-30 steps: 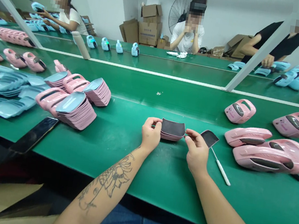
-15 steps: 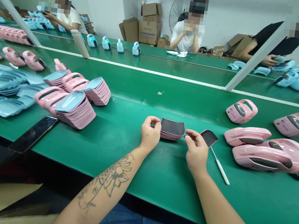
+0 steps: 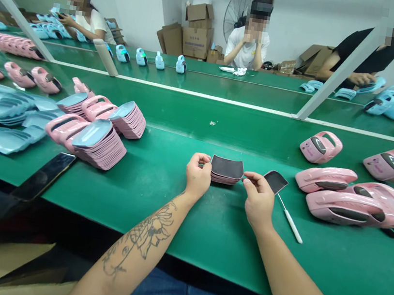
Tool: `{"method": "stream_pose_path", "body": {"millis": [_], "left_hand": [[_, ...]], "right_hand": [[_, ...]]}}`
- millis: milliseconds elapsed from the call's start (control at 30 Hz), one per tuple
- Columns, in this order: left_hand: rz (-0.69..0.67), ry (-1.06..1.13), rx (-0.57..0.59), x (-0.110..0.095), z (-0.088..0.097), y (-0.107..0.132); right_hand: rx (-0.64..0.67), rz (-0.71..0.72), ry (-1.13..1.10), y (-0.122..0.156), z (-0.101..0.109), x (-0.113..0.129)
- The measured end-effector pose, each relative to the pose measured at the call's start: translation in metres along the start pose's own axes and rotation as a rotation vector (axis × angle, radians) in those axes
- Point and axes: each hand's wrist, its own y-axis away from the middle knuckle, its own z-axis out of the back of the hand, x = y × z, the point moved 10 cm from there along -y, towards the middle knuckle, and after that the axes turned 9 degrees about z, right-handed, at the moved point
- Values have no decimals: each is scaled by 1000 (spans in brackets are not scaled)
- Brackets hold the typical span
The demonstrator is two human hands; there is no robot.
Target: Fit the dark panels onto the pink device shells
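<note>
Here at the green-topped work table (image 3: 313,261), the left hand (image 3: 197,177) has its fingers (image 3: 198,160) curled closed on the near edge of a low stack of curved, dark-faced pads with pink rims (image 3: 226,170), and that stack sits right in front of the person, between both hands. The right hand (image 3: 258,200) comes in from the other side, fingers pinched together just beside the stack. A flat dark curved pad (image 3: 275,181) sits right at those fingertips, though whether they have hold of it is impossible to call from here. Just below lies a slim white-handled tool (image 3: 291,224).

Over to the right, glossy pink plastic shells with dark oval inserts (image 3: 342,207) lie on the table. To the left, taller stacks of pink-rimmed pads (image 3: 100,144) stand beside a spread of pale blue pieces (image 3: 3,140) and a black smartphone (image 3: 44,176). Across at the next table, a co-worker in a white T-shirt (image 3: 247,49) sits with both hands raised to the chin.
</note>
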Motion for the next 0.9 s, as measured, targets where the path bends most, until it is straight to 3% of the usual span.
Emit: {"method": "stream_pose_path", "body": {"millis": [267, 500, 600, 800, 900], "left_hand": [[6, -5, -19, 3, 2, -2], [9, -4, -56, 2, 6, -3], [7, 1, -77, 0, 9, -4], [10, 3, -119, 0, 14, -8], [15, -1, -122, 1, 15, -10]], "right_hand": [[-10, 56, 109, -2, 4, 2], [-45, 207, 492, -22, 29, 26], [-23, 203, 683, -34, 50, 29], [56, -9, 966, -43, 112, 2], [124, -63, 1032, -43, 121, -8]]}}
